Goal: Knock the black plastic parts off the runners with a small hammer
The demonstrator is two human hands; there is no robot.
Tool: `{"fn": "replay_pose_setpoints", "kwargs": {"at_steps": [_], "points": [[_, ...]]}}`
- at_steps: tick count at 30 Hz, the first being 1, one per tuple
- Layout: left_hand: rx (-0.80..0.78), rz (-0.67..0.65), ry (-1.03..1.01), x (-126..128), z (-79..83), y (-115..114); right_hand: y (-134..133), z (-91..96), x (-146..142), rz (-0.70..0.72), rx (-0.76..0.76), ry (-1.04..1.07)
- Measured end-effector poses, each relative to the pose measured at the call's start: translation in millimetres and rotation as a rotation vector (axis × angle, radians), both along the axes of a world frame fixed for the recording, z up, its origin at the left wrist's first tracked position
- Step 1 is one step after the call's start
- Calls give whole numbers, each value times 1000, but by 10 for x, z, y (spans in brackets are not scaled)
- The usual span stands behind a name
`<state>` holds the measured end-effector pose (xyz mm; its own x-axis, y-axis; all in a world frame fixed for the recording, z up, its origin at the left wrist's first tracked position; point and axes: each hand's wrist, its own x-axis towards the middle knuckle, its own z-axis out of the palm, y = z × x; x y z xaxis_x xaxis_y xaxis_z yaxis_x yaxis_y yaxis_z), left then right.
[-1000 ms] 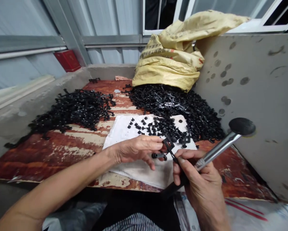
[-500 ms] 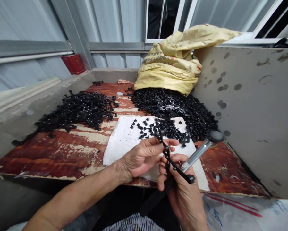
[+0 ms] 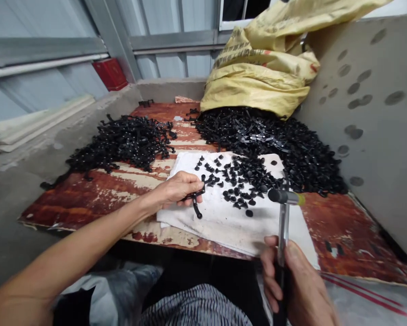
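Over the left part of a folded white cloth (image 3: 217,222), my left hand (image 3: 181,189) is closed on a black jointed plastic strip (image 3: 197,209), whose arms stick out past the fingers. My right hand (image 3: 292,276) is wrapped round the black handle of a mallet (image 3: 283,217), held upright at the cloth's right edge. The mallet has a metal shaft and a dark head with a yellowish end. Between the hands, small black plastic plugs (image 3: 239,192) with round heads lie scattered on the cloth.
A heap of black strips (image 3: 125,142) lies on the left of the worn red-brown board (image 3: 122,190). A larger black heap (image 3: 312,158) spills from a yellow woven sack (image 3: 254,86) at the back right. Low walls border the board; a red box (image 3: 110,74) stands in the corner.
My hands have drawn apart: the left moved left with the black strip, the right moved right and down with the mallet, now upright. The view has tilted down.
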<state>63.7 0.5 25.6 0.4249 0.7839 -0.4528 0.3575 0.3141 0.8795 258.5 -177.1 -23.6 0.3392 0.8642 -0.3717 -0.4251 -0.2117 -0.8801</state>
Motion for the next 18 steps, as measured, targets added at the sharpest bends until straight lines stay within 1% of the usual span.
{"fn": "replay_pose_setpoints", "kwargs": {"at_steps": [2,5,9,11,15,18], "points": [[6,15,34,-7,-28,70,19,-35,75,-10,-38,-34],[34,-28,38,-27,-61,158,49,-55,175,-26,-69,-119],[198,-79,19,3,-78,193,90,-21,206,-14,-86,-147],[252,-109,-12,44,-72,187,109,-1,198,-10,-94,-138],[266,-143,8,101,-73,184,131,16,195,-6,-112,-101],[266,-104,50,45,-99,212,138,22,206,-16,-120,-69]]}}
